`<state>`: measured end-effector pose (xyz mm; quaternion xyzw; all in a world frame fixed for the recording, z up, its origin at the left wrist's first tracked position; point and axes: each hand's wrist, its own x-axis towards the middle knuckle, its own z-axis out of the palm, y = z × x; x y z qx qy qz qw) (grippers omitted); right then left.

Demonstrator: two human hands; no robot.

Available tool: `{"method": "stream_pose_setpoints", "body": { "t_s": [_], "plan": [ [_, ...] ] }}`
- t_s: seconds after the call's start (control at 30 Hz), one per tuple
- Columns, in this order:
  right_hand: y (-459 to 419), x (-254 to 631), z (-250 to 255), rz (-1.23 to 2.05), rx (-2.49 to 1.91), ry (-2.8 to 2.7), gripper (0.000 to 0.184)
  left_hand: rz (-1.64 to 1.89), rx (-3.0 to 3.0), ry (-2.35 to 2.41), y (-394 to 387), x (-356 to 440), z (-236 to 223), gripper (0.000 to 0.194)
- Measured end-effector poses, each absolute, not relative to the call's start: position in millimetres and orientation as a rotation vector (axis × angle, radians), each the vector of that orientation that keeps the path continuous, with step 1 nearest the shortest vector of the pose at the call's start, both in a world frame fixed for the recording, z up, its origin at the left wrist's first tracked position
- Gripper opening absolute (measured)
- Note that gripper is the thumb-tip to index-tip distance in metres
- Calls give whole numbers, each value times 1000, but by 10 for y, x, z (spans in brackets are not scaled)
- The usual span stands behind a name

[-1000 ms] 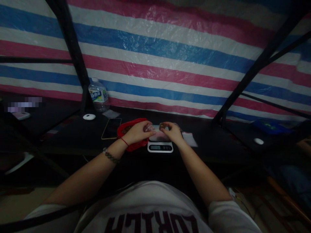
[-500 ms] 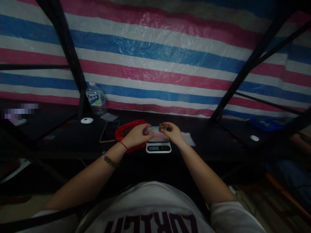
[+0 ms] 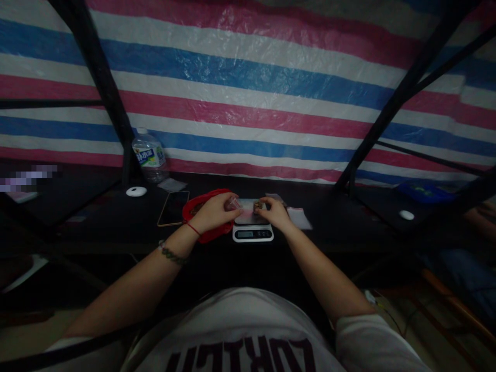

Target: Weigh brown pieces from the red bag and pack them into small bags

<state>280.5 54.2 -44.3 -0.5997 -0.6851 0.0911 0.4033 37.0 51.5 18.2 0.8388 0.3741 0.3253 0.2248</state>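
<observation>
A white digital kitchen scale [image 3: 253, 233] with a lit display lies in front of me on the black table. Over the left edge of its plate, my left hand [image 3: 215, 213] is closed on a small clear plastic container [image 3: 233, 203]. At the plate's right side, my right hand [image 3: 274, 213] pinches a small clear box [image 3: 257, 206] with brownish-gold bits inside; whether it rests on the plate I cannot tell. A red basket [image 3: 209, 237] with small brown pieces sits under my left hand and wrist, which hide much of it.
Left of the basket lies a phone [image 3: 173, 208], with a white oval case [image 3: 136, 191] beyond it. A large clear bottle [image 3: 149, 157] stands at the back left. White plastic bags [image 3: 299, 218] lie right of the scale. Black frame posts [image 3: 370, 137] rise on both sides before a striped sheet.
My right hand has come slightly lower with the small box, its fingers more extended. My left hand keeps hold of the clear container. The view has shifted a little.
</observation>
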Motion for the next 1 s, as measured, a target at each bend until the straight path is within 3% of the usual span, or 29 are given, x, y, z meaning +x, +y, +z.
{"method": "stream_pose_setpoints", "body": {
  "t_s": [0.17, 0.4, 1.0],
  "plan": [
    [513, 2898, -332, 113, -1476, -1718, 61, 899, 2316, 1041, 532, 357, 165, 46],
    [413, 3086, -77, 102, -1393, -1578, 43, 913, 2306, 1048, 547, 343, 169, 45],
    [413, 3197, -38, -26, -1373, -1568, 31, 918, 2352, 1066, 556, 338, 172, 46]
  ]
}}
